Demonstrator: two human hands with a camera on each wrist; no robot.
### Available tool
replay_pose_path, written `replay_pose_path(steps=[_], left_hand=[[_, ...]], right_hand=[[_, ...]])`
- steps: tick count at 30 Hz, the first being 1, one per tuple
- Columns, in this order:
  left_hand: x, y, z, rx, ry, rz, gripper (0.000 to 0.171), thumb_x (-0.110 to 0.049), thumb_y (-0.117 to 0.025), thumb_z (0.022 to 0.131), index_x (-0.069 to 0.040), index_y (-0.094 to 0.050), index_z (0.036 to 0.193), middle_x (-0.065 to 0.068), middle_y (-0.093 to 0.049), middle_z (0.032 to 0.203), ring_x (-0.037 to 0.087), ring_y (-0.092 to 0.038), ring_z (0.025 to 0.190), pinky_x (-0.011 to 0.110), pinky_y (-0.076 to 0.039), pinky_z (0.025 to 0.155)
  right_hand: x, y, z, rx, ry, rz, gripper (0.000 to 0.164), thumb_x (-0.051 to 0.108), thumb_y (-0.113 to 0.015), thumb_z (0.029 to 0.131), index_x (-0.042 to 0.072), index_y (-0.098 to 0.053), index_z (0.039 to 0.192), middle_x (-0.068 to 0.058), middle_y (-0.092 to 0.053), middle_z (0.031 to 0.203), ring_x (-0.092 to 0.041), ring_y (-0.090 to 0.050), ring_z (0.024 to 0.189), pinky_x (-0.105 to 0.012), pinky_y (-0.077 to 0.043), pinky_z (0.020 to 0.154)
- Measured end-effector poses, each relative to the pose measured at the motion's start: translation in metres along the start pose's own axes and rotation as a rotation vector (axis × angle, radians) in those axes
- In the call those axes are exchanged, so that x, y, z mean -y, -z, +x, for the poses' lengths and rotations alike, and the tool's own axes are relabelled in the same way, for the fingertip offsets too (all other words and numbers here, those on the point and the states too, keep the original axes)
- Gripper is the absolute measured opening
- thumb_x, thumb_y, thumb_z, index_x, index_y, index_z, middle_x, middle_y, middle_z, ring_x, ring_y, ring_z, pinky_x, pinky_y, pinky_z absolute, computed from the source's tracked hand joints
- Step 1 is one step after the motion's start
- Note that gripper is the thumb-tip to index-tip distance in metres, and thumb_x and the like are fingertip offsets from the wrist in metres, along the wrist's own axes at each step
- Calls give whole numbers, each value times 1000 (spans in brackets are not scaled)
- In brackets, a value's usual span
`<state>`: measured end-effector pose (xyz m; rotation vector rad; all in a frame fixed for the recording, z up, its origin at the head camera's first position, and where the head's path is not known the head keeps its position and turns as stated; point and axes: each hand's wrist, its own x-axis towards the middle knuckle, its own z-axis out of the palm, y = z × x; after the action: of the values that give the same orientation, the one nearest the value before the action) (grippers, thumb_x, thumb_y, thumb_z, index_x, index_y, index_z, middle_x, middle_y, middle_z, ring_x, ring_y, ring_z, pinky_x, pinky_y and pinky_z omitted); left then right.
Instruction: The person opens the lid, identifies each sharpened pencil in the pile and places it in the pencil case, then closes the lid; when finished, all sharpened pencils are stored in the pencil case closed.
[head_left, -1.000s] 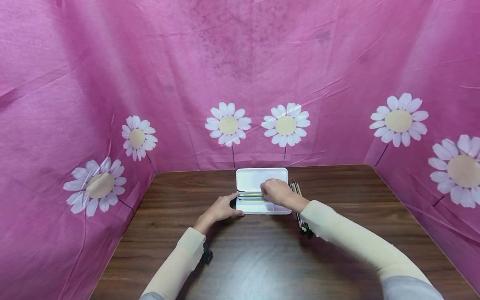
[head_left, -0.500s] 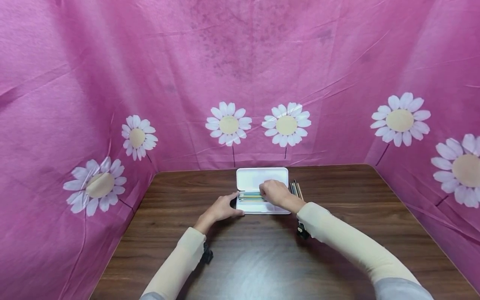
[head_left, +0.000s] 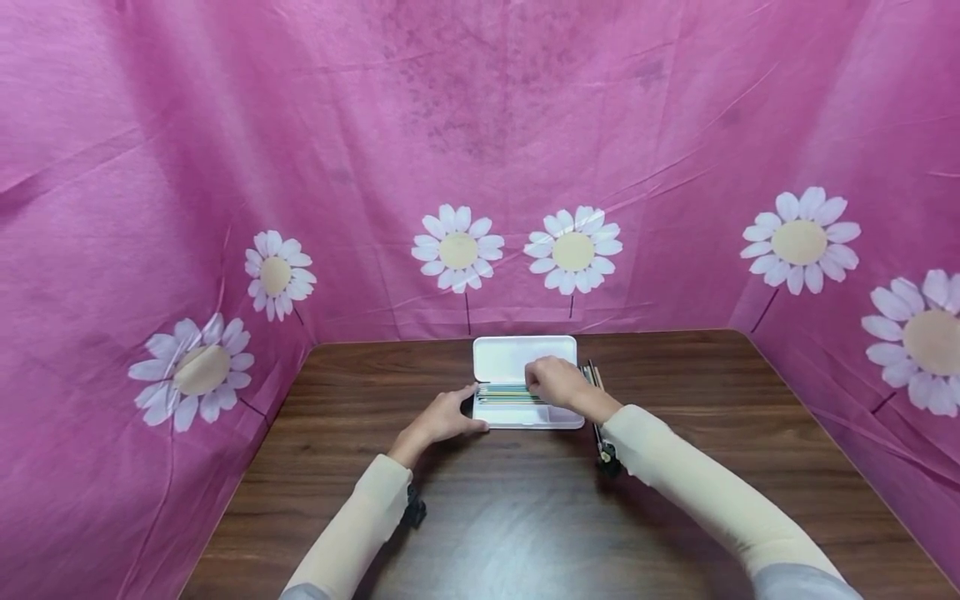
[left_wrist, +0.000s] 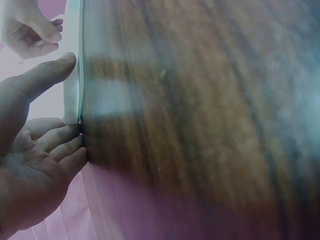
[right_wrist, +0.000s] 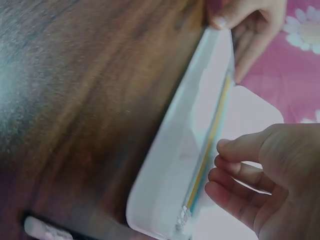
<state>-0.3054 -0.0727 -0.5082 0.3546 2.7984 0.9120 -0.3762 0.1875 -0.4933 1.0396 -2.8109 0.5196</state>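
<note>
An open white pencil case lies on the table with its lid tilted back. Several pencils, one of them yellow, lie lengthwise in its tray. At its left end my left hand holds the case, thumb at the near corner and fingers at the back. My right hand hovers over the right part of the pencils, fingers loosely curled. In the right wrist view, nothing shows between its thumb and fingertips.
More pencils lie on the wooden table just right of the case, partly hidden by my right wrist. A pink cloth with white daisies hangs behind the table and along its sides.
My right hand shifts slightly left and then back right over the pencils, whose right ends show a little more now. The left hand and the case stay in place.
</note>
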Motion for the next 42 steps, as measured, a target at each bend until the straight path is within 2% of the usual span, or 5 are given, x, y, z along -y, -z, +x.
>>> replay_pose_path(steps=[9,20,30,34,42], left_hand=[[1,1,-1,-14,2,0,90,-36,-86,89,-5,-44,162,19,-49,163,37,-51,148,51,-43,123],[2,1,-3,-5,9,-12,90,-38,-86,90,-7,-44,163,17,-48,164,35,-50,149,51,-42,123],[0,2,-2,-7,-1,-13,90,-38,-86,90,-7,-43,163,17,-48,164,33,-53,146,51,-44,122],[1,1,-1,-6,-8,-8,90,-39,-86,90,-6,-44,163,18,-48,164,35,-51,148,51,-43,123],[1,-1,0,-8,-18,-5,90,-39,-85,90,-5,-44,162,20,-48,163,37,-49,150,51,-41,124]], right_hand=[[-21,36,-15,-51,-70,24,8,7,-72,92,12,-76,89,1,-74,83,-16,-66,77,-45,-59,73],[-54,57,-58,-78,-181,17,6,14,-73,94,15,-75,89,1,-72,81,-16,-59,70,-44,-52,65],[-80,37,-90,-28,-297,16,9,20,-72,95,17,-74,87,-7,-77,89,-31,-72,83,-56,-57,73],[-86,25,-97,-10,-323,44,11,22,-74,94,17,-72,84,-7,-75,85,-32,-71,81,-56,-56,71],[-119,-3,-99,-57,-309,29,15,32,-77,87,23,-68,79,-3,-70,77,-28,-64,69,-50,-49,57]])
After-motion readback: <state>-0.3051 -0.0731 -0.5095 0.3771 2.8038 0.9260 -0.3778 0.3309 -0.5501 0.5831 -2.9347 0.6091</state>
